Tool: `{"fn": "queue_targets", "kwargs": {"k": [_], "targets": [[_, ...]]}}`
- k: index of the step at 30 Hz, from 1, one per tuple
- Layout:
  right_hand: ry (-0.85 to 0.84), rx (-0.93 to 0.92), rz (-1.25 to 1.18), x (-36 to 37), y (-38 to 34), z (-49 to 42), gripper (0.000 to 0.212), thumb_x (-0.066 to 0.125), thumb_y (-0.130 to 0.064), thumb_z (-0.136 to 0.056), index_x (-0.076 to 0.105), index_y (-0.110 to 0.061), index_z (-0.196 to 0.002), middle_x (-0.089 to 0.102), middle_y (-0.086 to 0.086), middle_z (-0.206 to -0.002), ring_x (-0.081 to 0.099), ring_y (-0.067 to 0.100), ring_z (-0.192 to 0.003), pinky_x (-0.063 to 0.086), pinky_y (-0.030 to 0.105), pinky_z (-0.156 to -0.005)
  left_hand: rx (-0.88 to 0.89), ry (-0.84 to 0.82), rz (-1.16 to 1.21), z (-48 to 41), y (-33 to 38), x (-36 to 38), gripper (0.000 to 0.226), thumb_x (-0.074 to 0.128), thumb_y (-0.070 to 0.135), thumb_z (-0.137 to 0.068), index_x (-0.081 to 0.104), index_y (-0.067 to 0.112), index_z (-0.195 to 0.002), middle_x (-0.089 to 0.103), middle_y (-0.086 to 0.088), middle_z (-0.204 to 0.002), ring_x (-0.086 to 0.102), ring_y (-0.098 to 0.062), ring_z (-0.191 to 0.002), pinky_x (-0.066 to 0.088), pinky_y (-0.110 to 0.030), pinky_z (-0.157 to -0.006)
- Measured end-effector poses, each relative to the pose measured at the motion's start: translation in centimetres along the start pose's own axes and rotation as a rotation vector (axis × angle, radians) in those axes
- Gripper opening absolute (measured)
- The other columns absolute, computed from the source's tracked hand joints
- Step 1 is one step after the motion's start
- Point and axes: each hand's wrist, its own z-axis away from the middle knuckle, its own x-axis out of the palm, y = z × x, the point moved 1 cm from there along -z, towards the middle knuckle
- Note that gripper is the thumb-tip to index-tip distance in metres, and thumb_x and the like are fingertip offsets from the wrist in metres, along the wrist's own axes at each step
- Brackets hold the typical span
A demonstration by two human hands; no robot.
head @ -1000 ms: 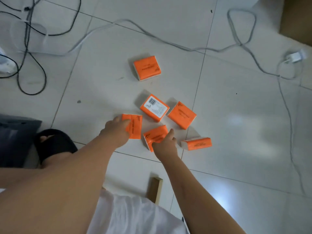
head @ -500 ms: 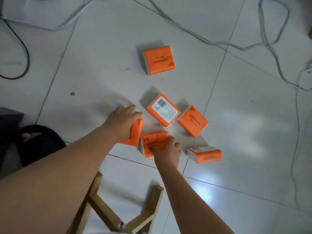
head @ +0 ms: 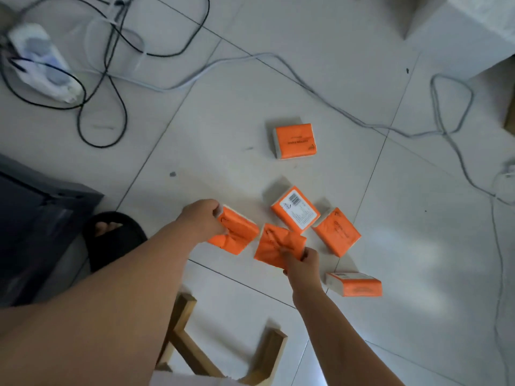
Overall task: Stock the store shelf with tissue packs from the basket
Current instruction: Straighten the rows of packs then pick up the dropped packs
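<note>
Orange tissue packs, one gripped in each hand: left hand [head: 201,218], right hand [head: 302,265].

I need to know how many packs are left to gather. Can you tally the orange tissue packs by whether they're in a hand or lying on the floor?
Held in the left hand: 1
Held in the right hand: 1
Lying on the floor: 4
Total: 6
</note>
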Motion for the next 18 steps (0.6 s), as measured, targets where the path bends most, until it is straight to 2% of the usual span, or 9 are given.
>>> {"fn": "queue_targets", "kwargs": {"k": [1,3,5,7,10,12,14,17,18], "targets": [[-0.014,-0.018,-0.042,0.1,-1.0,0.3,0.043,0.07,-0.034,-0.072,0.06,-0.009,-0.106,0.065,0.012,-0.092,0.061,0.025,-0.081,0.054,0.04,-0.068,-0.03,0.013,0.101,0.7,0.4,-1.5,0.036,0.09,0.025,-0.067,0.056,0.014,-0.074,0.062,-0.002,-0.076,0.062,-0.028,-0.078,0.046,-0.029,-0.061],[-0.055,-0.099,-0.132,0.4,-4.7,1.6,0.032,0.072,-0.025,-0.081,0.062,-0.011,-0.108,0.07,0.016,-0.101,0.066,0.024,-0.083,0.058,0.042,-0.073,-0.064,0.067,0.356,2.4,0.6,-4.9,0.046,0.092,0.026,-0.066,0.069,0.003,-0.098,0.074,-0.013,-0.096,0.072,-0.03,-0.093,0.061,-0.042,-0.082],[-0.103,-0.204,-0.205,1.2,-9.3,3.1,0.025,0.073,-0.019,-0.087,0.064,-0.013,-0.109,0.071,0.012,-0.102,0.067,0.021,-0.084,0.06,0.043,-0.079,-0.077,0.154,0.567,5.3,0.8,-8.9,0.048,0.089,0.015,-0.077,0.067,-0.002,-0.116,0.075,-0.016,-0.11,0.073,-0.03,-0.103,0.061,-0.047,-0.09],[-0.171,-0.323,-0.259,2.4,-14.4,5.2,0.022,0.074,-0.018,-0.091,0.062,-0.014,-0.108,0.069,0.006,-0.099,0.069,0.021,-0.088,0.062,0.043,-0.083,-0.04,0.27,0.658,8.3,1.3,-13.1,0.041,0.084,0.009,-0.083,0.067,-0.002,-0.119,0.075,-0.016,-0.113,0.073,-0.029,-0.103,0.061,-0.044,-0.089],[-0.305,-0.512,-0.333,3.9,-20.8,9.7,0.025,0.074,-0.014,-0.092,0.061,-0.009,-0.113,0.069,0.006,-0.101,0.07,0.022,-0.094,0.063,0.038,-0.079,0.049,0.438,0.655,14.1,2.4,-19.2,0.027,0.082,0.007,-0.085,0.071,0.014,-0.108,0.076,-0.011,-0.108,0.073,-0.027,-0.1,0.059,-0.042,-0.09],[-0.364,-0.598,-0.387,4.1,-23.9,13.5,0.031,0.074,-0.013,-0.092,0.058,-0.008,-0.118,0.069,0.006,-0.102,0.07,0.019,-0.093,0.062,0.035,-0.078,0.116,0.561,0.634,18.5,3.1,-22.4,0.032,0.086,0.011,-0.08,0.07,0.022,-0.105,0.076,-0.007,-0.106,0.074,-0.025,-0.1,0.06,-0.046,-0.09],[-0.418,-0.657,-0.445,4.0,-26.1,17.0,0.032,0.075,-0.012,-0.092,0.057,-0.007,-0.118,0.07,0.006,-0.102,0.07,0.02,-0.092,0.062,0.037,-0.081,0.2,0.675,0.643,22.9,3.9,-24.6,0.035,0.086,0.009,-0.08,0.066,0.024,-0.104,0.075,-0.005,-0.106,0.074,-0.021,-0.097,0.062,-0.044,-0.084],[-0.498,-0.713,-0.519,3.7,-28.5,21.6,0.031,0.076,-0.011,-0.091,0.058,-0.005,-0.116,0.073,0.009,-0.101,0.073,0.026,-0.097,0.063,0.04,-0.083,0.295,0.823,0.705,29.0,4.8,-26.5,0.033,0.079,0.001,-0.086,0.059,0.022,-0.103,0.072,-0.004,-0.104,0.072,-0.016,-0.088,0.063,-0.029,-0.064],[-0.53,-0.729,-0.543,3.5,-29.2,23.2,0.031,0.075,-0.01,-0.091,0.058,-0.006,-0.116,0.074,0.009,-0.102,0.074,0.027,-0.099,0.063,0.04,-0.083,0.311,0.871,0.708,30.9,4.9,-27.0,0.036,0.08,0.003,-0.086,0.058,0.024,-0.104,0.072,-0.004,-0.104,0.072,-0.018,-0.09,0.063,-0.03,-0.066]]}}
